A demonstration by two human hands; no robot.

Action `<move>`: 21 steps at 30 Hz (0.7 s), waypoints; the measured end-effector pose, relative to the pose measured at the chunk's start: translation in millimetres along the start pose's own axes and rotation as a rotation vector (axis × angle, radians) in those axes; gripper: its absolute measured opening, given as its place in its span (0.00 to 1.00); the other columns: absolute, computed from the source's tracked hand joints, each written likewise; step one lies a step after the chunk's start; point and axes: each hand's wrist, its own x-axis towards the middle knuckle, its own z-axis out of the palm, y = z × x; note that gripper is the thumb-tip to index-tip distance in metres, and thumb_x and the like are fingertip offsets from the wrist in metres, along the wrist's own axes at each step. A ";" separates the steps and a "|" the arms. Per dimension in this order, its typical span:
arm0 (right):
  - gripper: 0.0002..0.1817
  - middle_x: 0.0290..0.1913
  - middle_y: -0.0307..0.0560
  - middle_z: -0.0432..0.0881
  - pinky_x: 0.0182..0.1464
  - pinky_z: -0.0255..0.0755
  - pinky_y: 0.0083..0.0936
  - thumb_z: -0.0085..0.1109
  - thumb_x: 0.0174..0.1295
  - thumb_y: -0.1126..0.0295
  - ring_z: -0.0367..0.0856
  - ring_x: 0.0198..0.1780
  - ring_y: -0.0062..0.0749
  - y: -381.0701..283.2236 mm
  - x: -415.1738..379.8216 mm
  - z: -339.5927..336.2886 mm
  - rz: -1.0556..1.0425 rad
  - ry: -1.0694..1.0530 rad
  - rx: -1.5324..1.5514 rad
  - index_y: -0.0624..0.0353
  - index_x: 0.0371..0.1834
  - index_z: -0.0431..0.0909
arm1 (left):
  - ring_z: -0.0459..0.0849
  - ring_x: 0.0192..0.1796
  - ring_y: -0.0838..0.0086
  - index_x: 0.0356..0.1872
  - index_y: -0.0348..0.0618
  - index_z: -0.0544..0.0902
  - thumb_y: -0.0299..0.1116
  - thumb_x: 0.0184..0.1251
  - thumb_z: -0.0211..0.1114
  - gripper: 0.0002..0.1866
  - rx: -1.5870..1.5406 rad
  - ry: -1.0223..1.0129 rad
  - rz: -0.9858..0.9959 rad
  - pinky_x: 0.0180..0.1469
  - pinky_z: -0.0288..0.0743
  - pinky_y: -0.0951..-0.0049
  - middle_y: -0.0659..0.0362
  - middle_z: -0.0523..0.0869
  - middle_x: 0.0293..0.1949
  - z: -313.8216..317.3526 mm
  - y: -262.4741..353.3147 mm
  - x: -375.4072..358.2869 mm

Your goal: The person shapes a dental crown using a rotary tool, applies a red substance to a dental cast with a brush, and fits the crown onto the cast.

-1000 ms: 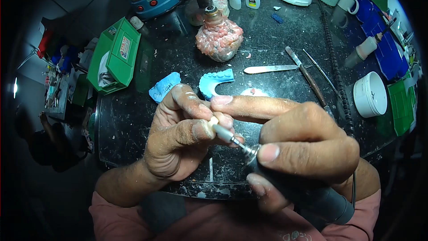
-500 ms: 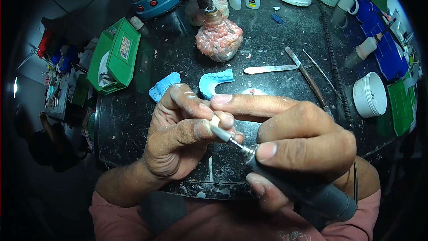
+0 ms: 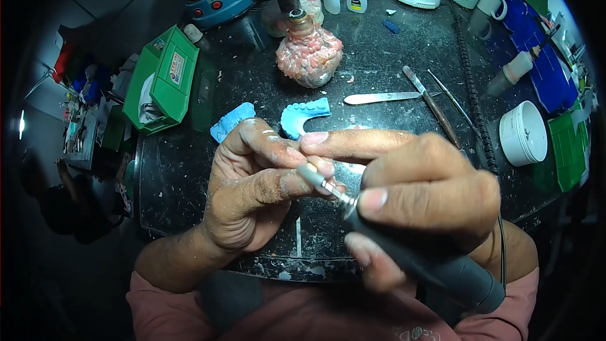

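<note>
Dusty fingers of my left hand (image 3: 249, 189) pinch a small cream-coloured piece (image 3: 312, 167), which looks like an artificial tooth. My right hand (image 3: 435, 199) grips a dark rotary handpiece (image 3: 454, 278), and its grey tapered grinding tip (image 3: 309, 175) lies over the small piece, hiding most of it. The right index finger stretches across to the left fingertips. Just beyond my hands is a blue dental cast (image 3: 309, 111) with a row of teeth. Left of that sits a blue block (image 3: 232, 121) with handwriting, partly behind my left hand.
A burner crusted in pink wax (image 3: 310, 57) stands at the back. A wax knife (image 3: 435, 107), a flat spatula (image 3: 382, 98) and a thin probe (image 3: 457, 104) lie to the right, near a white tub (image 3: 524, 134). At left is a green bin (image 3: 180, 82); a black cable (image 3: 470, 76) runs along the right.
The grinding tip has moved slightly up and left, and now covers more of the small piece. My right hand and the handpiece have shifted a little left; my left hand stays nearly still.
</note>
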 end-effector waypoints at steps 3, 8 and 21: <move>0.26 0.39 0.55 0.79 0.56 0.81 0.47 0.67 0.59 0.75 0.86 0.45 0.48 10.0 -3.1 7.0 0.010 0.246 -0.098 0.71 0.57 0.64 | 0.88 0.49 0.58 0.42 0.34 0.77 0.12 0.62 0.63 0.10 0.298 -0.106 0.107 0.54 0.85 0.60 0.40 0.86 0.42 -0.1 1.6 5.4; 0.14 0.37 0.52 0.84 0.51 0.82 0.39 0.72 0.55 0.79 0.87 0.41 0.39 19.6 4.2 -0.6 -0.089 0.150 -0.117 0.68 0.43 0.79 | 0.88 0.48 0.63 0.41 0.31 0.84 0.12 0.57 0.69 0.11 0.652 -0.068 0.334 0.53 0.83 0.67 0.45 0.88 0.40 7.4 4.7 2.3; 0.12 0.33 0.46 0.86 0.56 0.78 0.43 0.70 0.54 0.82 0.87 0.39 0.33 15.5 3.0 -1.2 0.014 0.089 -0.183 0.62 0.40 0.80 | 0.87 0.52 0.66 0.64 0.28 0.70 0.14 0.54 0.66 0.32 0.749 -0.068 0.301 0.61 0.76 0.67 0.45 0.87 0.49 2.3 3.7 1.1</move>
